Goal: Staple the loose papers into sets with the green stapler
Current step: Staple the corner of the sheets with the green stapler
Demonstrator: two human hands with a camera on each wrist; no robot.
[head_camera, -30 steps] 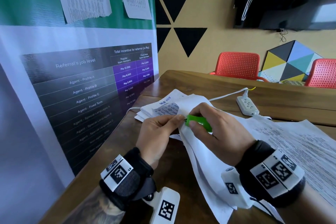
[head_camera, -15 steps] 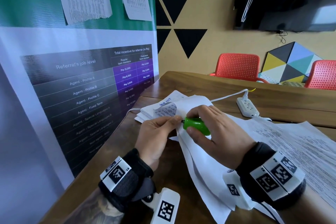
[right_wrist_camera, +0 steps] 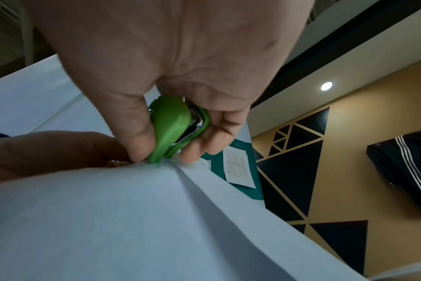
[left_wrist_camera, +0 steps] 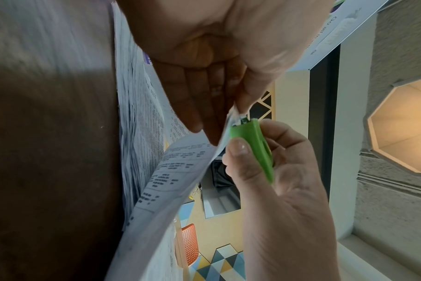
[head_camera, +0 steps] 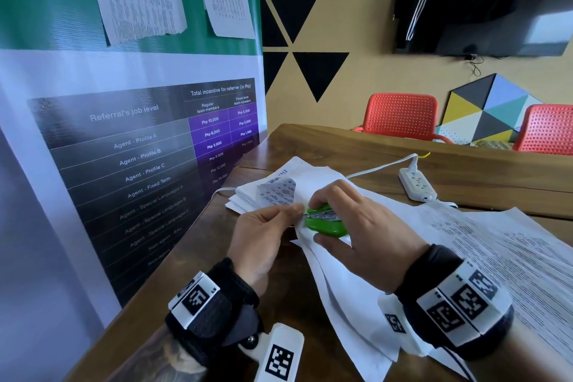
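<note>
My right hand [head_camera: 350, 226] grips the small green stapler [head_camera: 324, 223] [left_wrist_camera: 255, 144] [right_wrist_camera: 173, 127], thumb below and fingers over the top, its mouth on the corner of a white paper set [head_camera: 347, 288] [right_wrist_camera: 132, 218]. My left hand [head_camera: 263, 232] [left_wrist_camera: 204, 79] pinches that same corner [left_wrist_camera: 231, 117] right beside the stapler's nose. The set hangs down from the corner toward me over the wooden table [head_camera: 356, 149]. A stack of papers [head_camera: 263, 192] lies just behind my hands, with one sheet's corner curled up.
More printed sheets [head_camera: 511, 251] spread over the table to the right. A white power strip [head_camera: 417, 184] with its cable lies behind them. A large banner [head_camera: 139, 149] stands close on the left; red chairs [head_camera: 403, 116] are beyond the far edge.
The right hand has rolled the stapler so its metal inside now shows in the head view. Both hands stay at the paper corner, nearly in place.
</note>
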